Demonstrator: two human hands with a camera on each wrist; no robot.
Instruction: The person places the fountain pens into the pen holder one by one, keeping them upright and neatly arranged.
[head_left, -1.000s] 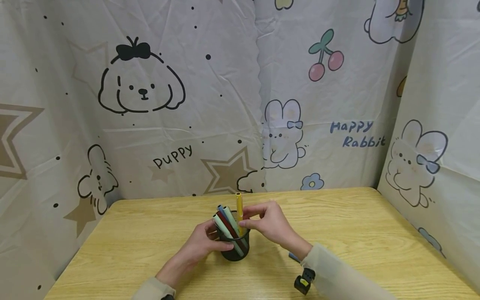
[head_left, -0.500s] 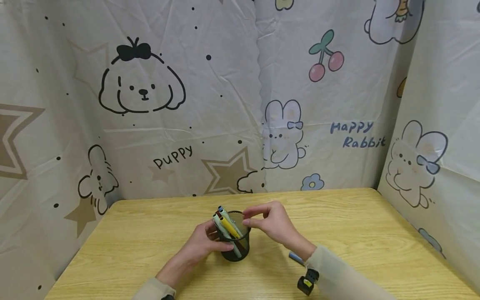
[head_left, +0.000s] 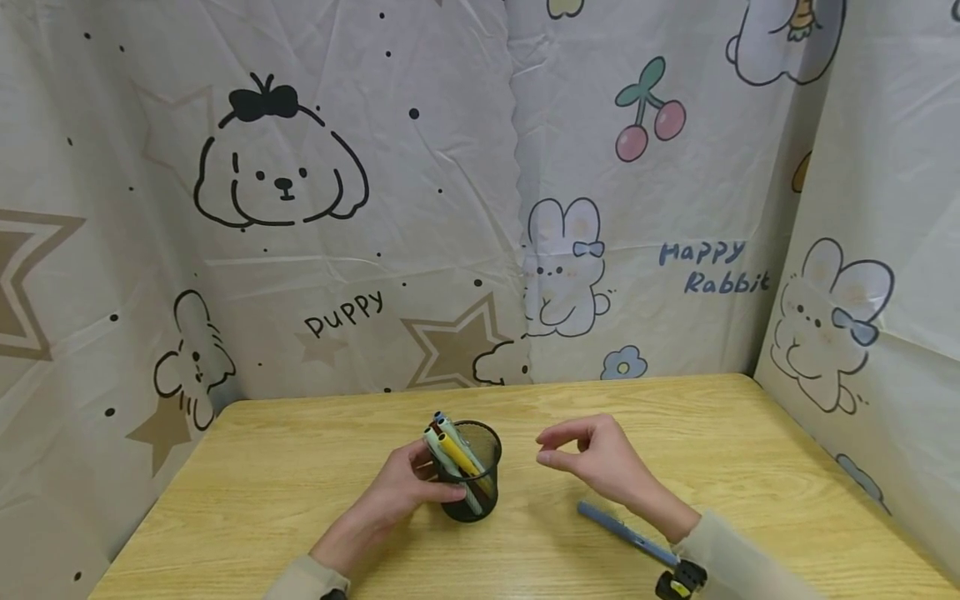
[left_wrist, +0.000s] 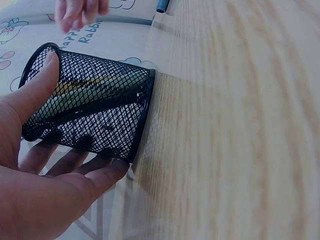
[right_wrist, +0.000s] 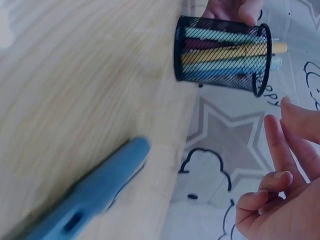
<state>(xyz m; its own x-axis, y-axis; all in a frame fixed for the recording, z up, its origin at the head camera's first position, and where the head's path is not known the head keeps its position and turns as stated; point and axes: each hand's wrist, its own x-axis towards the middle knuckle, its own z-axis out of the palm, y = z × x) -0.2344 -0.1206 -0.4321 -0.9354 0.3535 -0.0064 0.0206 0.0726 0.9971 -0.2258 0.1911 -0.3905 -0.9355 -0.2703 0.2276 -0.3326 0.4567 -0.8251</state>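
Note:
A black mesh pen holder (head_left: 483,493) stands upright on the table. My left hand (head_left: 401,487) grips it from the side, the thumb at its rim and the other fingers curled round the far wall in the left wrist view. Inside lean several pens, among them a yellow pen (head_left: 457,454), pale green ones, a dark red one and a blue one. My right hand (head_left: 603,462) hovers to the right of the holder, holding nothing, its thumb and forefinger slightly apart. Below it, a blue pen (head_left: 626,532) with a clip lies on the tabletop.
The light wooden table (head_left: 315,446) reaches back to a printed cloth curtain (head_left: 450,208), which also hangs along both sides. A black wrist camera (head_left: 678,581) on the right sleeve overlaps the near end of the blue pen in the head view.
The yellow pen dropped from my right fingers and now leans left in the holder. My right hand has moved right, away from it, uncovering the blue pen. My left hand has kept its grip.

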